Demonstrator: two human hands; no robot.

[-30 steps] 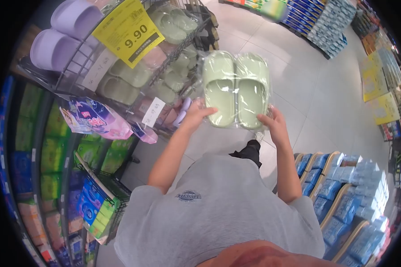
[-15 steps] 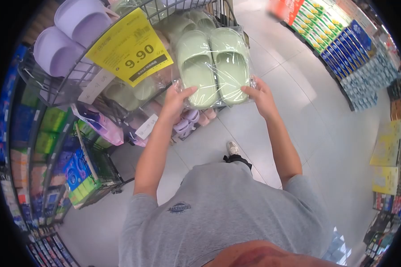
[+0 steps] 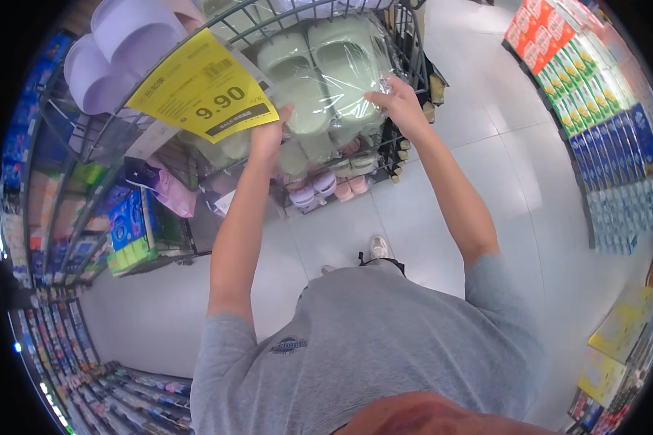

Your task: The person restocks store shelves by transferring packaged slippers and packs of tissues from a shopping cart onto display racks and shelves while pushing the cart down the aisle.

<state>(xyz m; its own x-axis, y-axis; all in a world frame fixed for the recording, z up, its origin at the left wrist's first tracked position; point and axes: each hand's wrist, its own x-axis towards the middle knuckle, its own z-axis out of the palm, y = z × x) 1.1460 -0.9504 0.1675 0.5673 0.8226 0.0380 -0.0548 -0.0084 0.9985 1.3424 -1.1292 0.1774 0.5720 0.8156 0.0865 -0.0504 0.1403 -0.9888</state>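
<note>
A pair of pale green slippers [image 3: 345,81] in clear plastic wrap lies at the front of the wire basket [image 3: 297,11], soles down. My right hand [image 3: 401,109] grips the wrapped pair by its right edge, thumb on top. At the left edge is my left hand [image 3: 270,136], its thumb against the wrap and its other fingers hidden. A yellow price tag [image 3: 203,90] reading 9.90 hangs over the basket's front, just beside my left hand. Lilac slippers [image 3: 134,32] stand in the basket's left part.
Smaller lilac shoes [image 3: 313,190] and pink shoes [image 3: 351,188] sit on a lower level. Stacked boxed goods [image 3: 588,94] stand across the aisle at right. Packed shelves [image 3: 69,326] line the left. Tiled floor [image 3: 479,152] runs between, with my shoe [image 3: 378,247] on it.
Both hands have moved forward with the wrapped green slippers, from in front of the basket into it. The view has shifted, bringing the goods at right further down in the picture.
</note>
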